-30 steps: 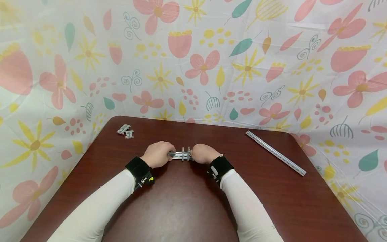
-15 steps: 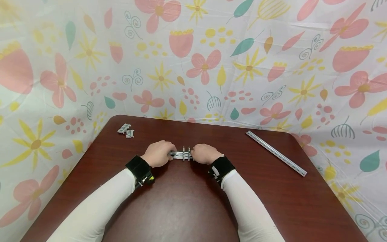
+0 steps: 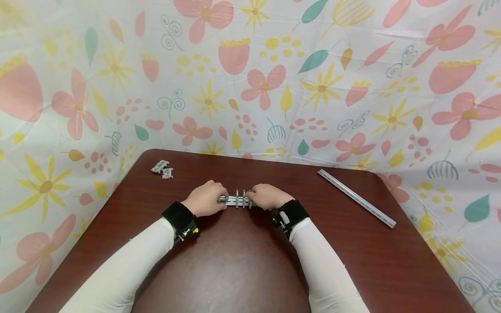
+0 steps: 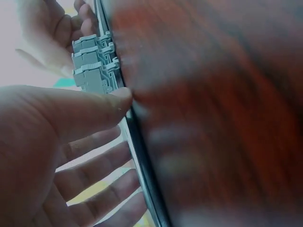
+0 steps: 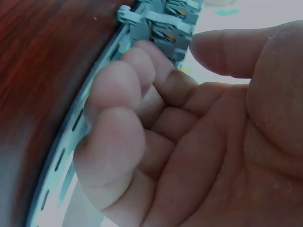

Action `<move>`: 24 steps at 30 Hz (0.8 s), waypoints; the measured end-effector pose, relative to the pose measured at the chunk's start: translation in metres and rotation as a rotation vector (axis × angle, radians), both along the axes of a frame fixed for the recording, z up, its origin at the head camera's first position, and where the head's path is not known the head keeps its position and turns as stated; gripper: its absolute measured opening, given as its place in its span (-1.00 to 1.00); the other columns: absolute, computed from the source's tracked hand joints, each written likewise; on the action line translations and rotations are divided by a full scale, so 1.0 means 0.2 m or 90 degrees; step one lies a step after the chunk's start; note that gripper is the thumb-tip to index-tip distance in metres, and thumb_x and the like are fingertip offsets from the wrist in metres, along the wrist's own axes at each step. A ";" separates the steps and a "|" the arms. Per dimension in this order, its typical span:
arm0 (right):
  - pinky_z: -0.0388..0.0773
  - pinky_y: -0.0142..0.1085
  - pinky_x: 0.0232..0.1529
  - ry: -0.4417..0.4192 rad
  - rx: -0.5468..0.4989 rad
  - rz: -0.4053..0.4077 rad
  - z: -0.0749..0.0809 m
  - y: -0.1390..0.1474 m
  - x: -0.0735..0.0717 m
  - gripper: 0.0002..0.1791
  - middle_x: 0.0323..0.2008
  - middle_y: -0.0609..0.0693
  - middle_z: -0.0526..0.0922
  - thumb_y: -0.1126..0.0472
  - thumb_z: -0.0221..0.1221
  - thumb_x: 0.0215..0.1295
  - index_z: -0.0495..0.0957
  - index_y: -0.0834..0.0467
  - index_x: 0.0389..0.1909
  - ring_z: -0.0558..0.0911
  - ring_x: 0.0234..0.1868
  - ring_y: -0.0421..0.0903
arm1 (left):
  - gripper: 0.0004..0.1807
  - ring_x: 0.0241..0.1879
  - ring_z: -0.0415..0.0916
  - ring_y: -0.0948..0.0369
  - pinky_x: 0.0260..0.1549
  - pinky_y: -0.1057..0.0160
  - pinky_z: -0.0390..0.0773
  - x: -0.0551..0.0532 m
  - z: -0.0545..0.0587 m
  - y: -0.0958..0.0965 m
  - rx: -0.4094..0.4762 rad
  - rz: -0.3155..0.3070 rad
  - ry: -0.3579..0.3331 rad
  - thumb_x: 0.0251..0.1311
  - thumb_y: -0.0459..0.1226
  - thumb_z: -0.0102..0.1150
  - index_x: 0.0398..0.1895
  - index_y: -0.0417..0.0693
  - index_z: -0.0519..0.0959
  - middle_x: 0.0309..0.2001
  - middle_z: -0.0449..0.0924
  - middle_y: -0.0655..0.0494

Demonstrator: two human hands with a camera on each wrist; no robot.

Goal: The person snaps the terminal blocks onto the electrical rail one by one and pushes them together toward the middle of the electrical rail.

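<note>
A slotted metal DIN rail (image 3: 231,201) lies crosswise between the hands. My left hand (image 3: 206,199) grips its left part; in the left wrist view the thumb (image 4: 116,101) presses one edge and the fingers reach across to the other side. Three grey terminal blocks (image 4: 92,71) sit upright in a row on the rail, right of that hand. At the right-hand block (image 5: 170,33) is my right hand (image 3: 272,197), index fingertip against its face and thumb at its outer edge. The other right fingers curl in beside the rail.
Several loose grey terminal blocks (image 3: 159,166) lie at the table's back left. A longer slotted rail (image 3: 356,198) rests diagonally on the right side of the brown table (image 3: 235,261). A flower-printed curtain (image 3: 250,87) hangs around the table's back and sides.
My right hand and wrist have shifted slightly right and turned, so the right-hand terminal block shows more in the head view. The left hand keeps its place on the rail.
</note>
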State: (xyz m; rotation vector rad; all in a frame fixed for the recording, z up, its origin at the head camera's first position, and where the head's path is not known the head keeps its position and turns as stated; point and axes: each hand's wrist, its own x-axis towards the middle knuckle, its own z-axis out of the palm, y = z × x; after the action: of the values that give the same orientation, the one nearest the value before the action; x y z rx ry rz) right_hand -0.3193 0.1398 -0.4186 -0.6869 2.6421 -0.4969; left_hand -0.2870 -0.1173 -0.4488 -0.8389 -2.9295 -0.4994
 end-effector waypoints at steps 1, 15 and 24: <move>0.57 -0.18 -0.25 -0.001 -0.010 0.003 0.00 0.01 0.00 -0.52 -0.51 0.00 0.54 0.01 -0.07 0.84 0.59 0.11 -0.33 0.56 -0.59 -0.06 | -0.73 0.11 0.59 0.01 0.03 -0.04 0.69 0.00 0.00 0.00 0.000 0.002 -0.004 0.37 -0.17 0.57 0.07 0.02 0.84 0.07 0.75 0.07; 0.60 -0.18 -0.29 -0.002 -0.047 0.055 -0.23 0.12 -0.22 -0.72 -0.43 -0.04 0.66 0.17 0.02 0.67 0.70 0.13 -0.15 0.62 -0.48 -0.10 | -0.67 0.07 0.67 0.08 0.09 0.01 0.68 -0.03 0.00 0.09 0.055 -0.005 -0.029 0.30 -0.10 0.64 0.03 -0.03 0.85 -0.03 0.79 0.13; 0.52 -0.24 -0.32 0.008 -0.051 0.019 -0.02 0.06 -0.04 -0.73 -0.48 -0.04 0.65 0.32 0.06 0.64 0.71 0.17 -0.25 0.58 -0.51 -0.13 | -0.65 0.07 0.71 0.09 0.11 0.02 0.70 -0.06 -0.01 0.11 0.058 -0.008 -0.026 0.31 -0.07 0.63 0.06 -0.02 0.87 -0.02 0.84 0.15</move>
State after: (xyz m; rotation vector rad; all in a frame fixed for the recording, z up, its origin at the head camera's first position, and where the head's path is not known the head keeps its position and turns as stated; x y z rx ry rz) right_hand -0.3272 0.1514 -0.4235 -0.7545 2.6313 -0.5946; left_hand -0.2988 -0.0944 -0.4516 -0.8462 -2.9137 -0.6534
